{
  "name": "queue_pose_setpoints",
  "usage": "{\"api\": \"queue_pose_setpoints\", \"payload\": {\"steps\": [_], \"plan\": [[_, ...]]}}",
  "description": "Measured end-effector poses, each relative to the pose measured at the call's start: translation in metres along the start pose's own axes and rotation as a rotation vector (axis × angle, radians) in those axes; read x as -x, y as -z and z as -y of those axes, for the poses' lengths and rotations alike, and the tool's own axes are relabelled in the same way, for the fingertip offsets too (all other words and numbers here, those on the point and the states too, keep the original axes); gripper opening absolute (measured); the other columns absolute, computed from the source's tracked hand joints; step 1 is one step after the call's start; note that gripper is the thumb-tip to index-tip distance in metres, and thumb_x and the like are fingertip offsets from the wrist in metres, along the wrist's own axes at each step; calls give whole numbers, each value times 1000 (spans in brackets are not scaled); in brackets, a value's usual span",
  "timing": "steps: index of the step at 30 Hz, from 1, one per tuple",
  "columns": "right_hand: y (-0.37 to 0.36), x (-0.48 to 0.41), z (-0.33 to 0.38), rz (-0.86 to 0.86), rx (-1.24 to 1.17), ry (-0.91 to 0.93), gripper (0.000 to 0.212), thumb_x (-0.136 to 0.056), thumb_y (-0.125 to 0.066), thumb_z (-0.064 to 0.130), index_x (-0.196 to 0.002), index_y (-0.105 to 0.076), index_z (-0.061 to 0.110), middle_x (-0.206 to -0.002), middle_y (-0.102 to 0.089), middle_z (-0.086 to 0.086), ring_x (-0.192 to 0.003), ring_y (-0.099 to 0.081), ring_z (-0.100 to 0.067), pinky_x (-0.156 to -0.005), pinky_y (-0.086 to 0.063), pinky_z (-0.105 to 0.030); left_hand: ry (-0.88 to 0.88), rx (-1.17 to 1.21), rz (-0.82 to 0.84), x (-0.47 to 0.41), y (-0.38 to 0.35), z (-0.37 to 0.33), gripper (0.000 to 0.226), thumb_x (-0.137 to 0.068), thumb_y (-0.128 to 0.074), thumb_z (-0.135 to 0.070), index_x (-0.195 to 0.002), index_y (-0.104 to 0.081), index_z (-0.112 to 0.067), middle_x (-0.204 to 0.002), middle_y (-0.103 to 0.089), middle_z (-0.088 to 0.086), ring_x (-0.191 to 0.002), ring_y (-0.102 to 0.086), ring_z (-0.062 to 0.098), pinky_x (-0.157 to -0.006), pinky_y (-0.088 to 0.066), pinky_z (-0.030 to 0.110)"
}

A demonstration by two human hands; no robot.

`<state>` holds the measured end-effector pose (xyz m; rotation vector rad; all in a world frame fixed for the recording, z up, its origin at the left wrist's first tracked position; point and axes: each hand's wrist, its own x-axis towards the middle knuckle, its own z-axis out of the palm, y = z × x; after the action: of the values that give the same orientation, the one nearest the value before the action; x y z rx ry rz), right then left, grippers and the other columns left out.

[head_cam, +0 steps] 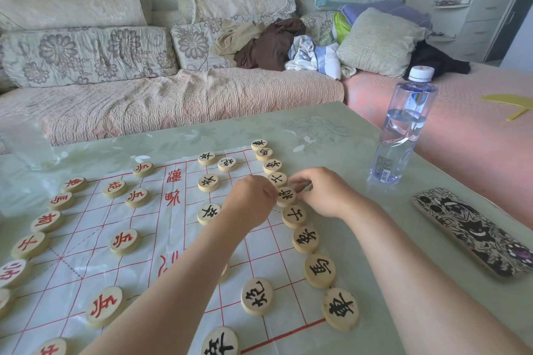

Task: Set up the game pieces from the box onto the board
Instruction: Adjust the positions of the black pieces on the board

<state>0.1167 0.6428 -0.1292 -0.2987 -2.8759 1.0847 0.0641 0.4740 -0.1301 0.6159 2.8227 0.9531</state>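
Step, likely: centring black piece (285,196) in far-right row of board (86,239) | left hand (250,200), right hand (324,193) both pinch it | next: release squarely.

The near piece (104,306) bears red 兵, the corner piece (341,308) black 車.

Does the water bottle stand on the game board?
No, the water bottle stands upright on the table, off the right edge of the board.

Perhaps twelve red pieces (124,241), sixteen black pieces (319,270), one bottle (403,130), one phone (473,230).
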Motion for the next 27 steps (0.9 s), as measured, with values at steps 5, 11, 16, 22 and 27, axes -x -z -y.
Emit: {"api": "queue_pose_setpoints", "payload": {"steps": [5, 11, 16, 22, 27], "plan": [[5, -9, -5, -96, 38, -74, 33, -95, -55, 19, -125, -64, 26, -118, -67, 5, -111, -61, -18, -98, -48, -33, 17, 20, -84, -12, 9, 1, 21, -89, -54, -11, -95, -66, -26, -99, -68, -5, -78, -61, 18, -57, -48, 23], [2, -35, 0, -38, 108, -37, 32, -97, -52, 19, -125, -66, 27, -127, -66, 1, -117, -60, -20, -101, -47, -33, 99, -114, -67, -31, 8, -7, 38, -87, -45, -4, -112, -66, -22, -108, -62, 1, -89, -60, 23, -61, -46, 28], [1, -49, 1, 11, 90, -12, 29, -95, -60, 19, -121, -70, 27, -118, -70, 2, -108, -64, -17, -94, -49, -29, 88, -144, -39, -39, 2, -2, 31, -86, -48, -7, -100, -72, -23, -102, -68, 3, -84, -64, 24, -67, -57, 34], [3, -53, -3, 36, 13, -1, 19, -88, -69, 22, -105, -74, 31, -98, -72, 7, -93, -66, -13, -75, -48, -23, 37, -100, -15, -46, -1, 5, 26, -91, -53, -17, -107, -71, -29, -104, -69, 0, -90, -65, 24, -76, -57, 35], [3, -52, 0, 48, -4, -16, 27, -87, -71, 20, -113, -71, 26, -99, -70, 5, -93, -65, -15, -79, -51, -26, 32, -77, -9, -48, 0, 8, 30, -89, -58, -17, -117, -66, -25, -108, -68, -2, -96, -64, 21, -81, -56, 35]]}}
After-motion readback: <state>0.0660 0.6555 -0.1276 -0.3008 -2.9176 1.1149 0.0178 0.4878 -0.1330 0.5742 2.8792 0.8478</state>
